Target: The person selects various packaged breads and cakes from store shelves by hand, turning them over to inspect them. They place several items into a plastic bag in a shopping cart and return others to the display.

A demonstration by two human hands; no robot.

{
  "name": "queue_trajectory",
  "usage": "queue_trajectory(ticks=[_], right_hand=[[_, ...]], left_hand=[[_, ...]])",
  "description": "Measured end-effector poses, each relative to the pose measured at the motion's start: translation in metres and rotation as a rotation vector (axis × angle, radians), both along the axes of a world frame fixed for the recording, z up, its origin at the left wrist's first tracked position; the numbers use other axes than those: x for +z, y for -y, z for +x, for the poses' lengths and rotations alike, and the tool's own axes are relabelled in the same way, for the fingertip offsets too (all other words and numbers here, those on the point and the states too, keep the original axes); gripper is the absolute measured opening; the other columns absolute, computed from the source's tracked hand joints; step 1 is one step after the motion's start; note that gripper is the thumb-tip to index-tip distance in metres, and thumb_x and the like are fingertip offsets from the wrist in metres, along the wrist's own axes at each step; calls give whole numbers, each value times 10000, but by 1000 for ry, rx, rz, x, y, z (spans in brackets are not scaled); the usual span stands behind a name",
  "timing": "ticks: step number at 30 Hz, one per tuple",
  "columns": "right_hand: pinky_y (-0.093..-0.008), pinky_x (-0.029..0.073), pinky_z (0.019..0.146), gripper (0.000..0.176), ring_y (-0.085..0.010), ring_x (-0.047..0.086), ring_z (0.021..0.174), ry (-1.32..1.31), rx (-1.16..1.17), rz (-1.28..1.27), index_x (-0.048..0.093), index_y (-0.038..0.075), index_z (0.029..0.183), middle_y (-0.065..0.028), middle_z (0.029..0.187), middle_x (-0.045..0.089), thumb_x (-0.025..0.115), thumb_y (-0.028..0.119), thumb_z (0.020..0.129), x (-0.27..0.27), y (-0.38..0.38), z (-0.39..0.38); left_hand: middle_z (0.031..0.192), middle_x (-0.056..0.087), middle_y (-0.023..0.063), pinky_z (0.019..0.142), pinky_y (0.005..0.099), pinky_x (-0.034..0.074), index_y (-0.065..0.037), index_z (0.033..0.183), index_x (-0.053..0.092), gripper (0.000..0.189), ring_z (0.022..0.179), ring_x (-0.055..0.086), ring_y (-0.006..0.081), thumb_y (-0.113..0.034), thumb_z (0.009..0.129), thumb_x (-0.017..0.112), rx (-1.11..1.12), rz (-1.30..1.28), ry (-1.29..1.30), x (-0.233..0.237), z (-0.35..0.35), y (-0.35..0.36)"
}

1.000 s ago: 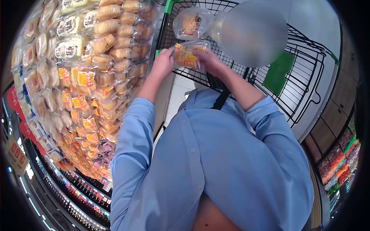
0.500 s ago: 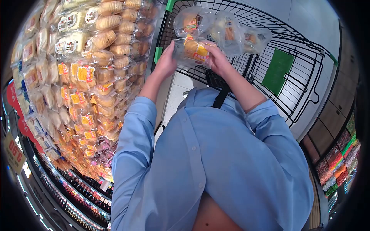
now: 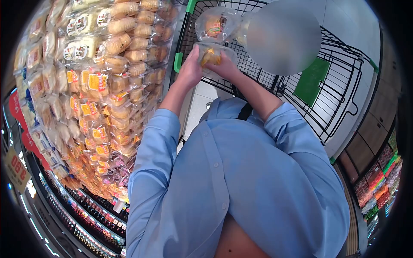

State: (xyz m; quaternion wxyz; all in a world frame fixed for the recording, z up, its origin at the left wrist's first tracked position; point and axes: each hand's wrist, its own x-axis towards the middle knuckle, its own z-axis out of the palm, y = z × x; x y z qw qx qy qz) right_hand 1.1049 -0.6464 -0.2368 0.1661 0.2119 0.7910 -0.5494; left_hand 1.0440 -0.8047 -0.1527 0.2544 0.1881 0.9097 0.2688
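Over the near side of a black wire shopping cart (image 3: 258,79), both my hands hold a clear plastic bag (image 3: 226,52) with a yellow-wrapped bun (image 3: 210,57) in it. My left hand (image 3: 192,68) is closed on the bag's left side. My right hand (image 3: 224,69) grips it from the right, its thumb across the yellow wrapper. Just beyond my hands, another bagged bun (image 3: 214,28) lies in the cart. A blurred grey disc covers the cart's contents to the right.
Packaged breads (image 3: 99,81) are stacked high on a display at my left. A green panel (image 3: 312,81) hangs on the cart's wire. Dark shelves with small goods (image 3: 77,210) stand at lower left. Colourful packets (image 3: 380,185) line the far right.
My right hand has moved left, closer to my left hand, and its fingers now cover more of the bun. A blurred disc now hides the other bagged items in the cart.
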Motion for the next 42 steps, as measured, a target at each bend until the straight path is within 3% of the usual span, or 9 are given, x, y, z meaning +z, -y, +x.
queue_trajectory(ticks=[3, 9, 15, 19, 22, 27, 30, 36, 42], right_hand=[[-431, 487, 972, 785, -384, 600, 1157, 161, 128, 190, 473, -32, 1328, -272, 1242, 603, 786, 385, 740, -10, -12, 0], [-450, 503, 934, 699, -389, 645, 1053, 354, 149, 61, 506, 2, 1280, -237, 1100, 661, 738, 417, 767, 7, -45, 17], [-458, 516, 892, 666, -384, 661, 1021, 366, 49, 306, 504, 36, 1288, -244, 1081, 672, 721, 408, 781, 16, -68, 36], [-461, 519, 854, 517, -381, 670, 980, 205, 83, 462, 571, 46, 1197, -242, 995, 684, 676, 385, 821, -38, -73, 53], [-465, 513, 834, 446, -400, 669, 918, 360, 358, 293, 619, 31, 1109, -243, 917, 685, 633, 403, 864, -43, -75, 40], [-347, 497, 615, 301, -177, 611, 640, 28, 64, -466, 626, 33, 807, -112, 768, 660, 557, 310, 904, 48, -42, 15], [-293, 444, 545, 288, -102, 543, 570, 83, -8, -585, 578, 51, 683, -45, 660, 601, 527, 237, 896, 65, -33, 14], [-303, 437, 539, 312, -142, 544, 514, 199, 264, -295, 594, 58, 633, -36, 552, 569, 529, 233, 883, 7, -41, 38], [-328, 442, 524, 434, -164, 559, 527, 251, 189, -232, 616, 24, 659, -59, 577, 589, 546, 356, 929, -2, -54, 52]], left_hand=[[1575, 284, 178, 1123, 392, 365, -31, 1531, 223, 804, 1393, 385, 335, 88, 792, 516, -14, -205, -95, 13, -5, 12], [1591, 266, 137, 1053, 445, 435, -64, 1538, 222, 798, 1280, 505, 364, 100, 796, 463, 108, -271, -95, 5, -4, 35], [1585, 282, 132, 1065, 459, 422, -112, 1528, 278, 757, 1302, 484, 369, 83, 815, 442, 133, -269, -45, 7, 3, 37], [1575, 296, 148, 1077, 463, 408, -115, 1511, 326, 737, 1326, 457, 371, 86, 812, 448, 104, -226, -17, -2, 10, 40], [1552, 317, 192, 1081, 460, 403, -95, 1495, 347, 715, 1329, 447, 387, 88, 812, 453, 102, -171, -52, -4, 13, 38], [1507, 360, 241, 1071, 463, 406, -64, 1467, 370, 675, 1311, 457, 412, 85, 815, 459, 168, -81, -213, 13, 6, 28], [1488, 384, 244, 1058, 463, 415, -54, 1456, 385, 650, 1296, 471, 419, 76, 823, 460, 207, -107, -222, 11, 5, 27], [1355, 526, 208, 1001, 446, 460, -44, 1373, 493, 532, 1211, 545, 393, 29, 847, 473, 211, -128, -155, -7, 20, 38], [1276, 573, 185, 973, 435, 486, -56, 1300, 562, 463, 1173, 575, 353, -96, 839, 590, 186, -11, -192, -18, 36, 45]])
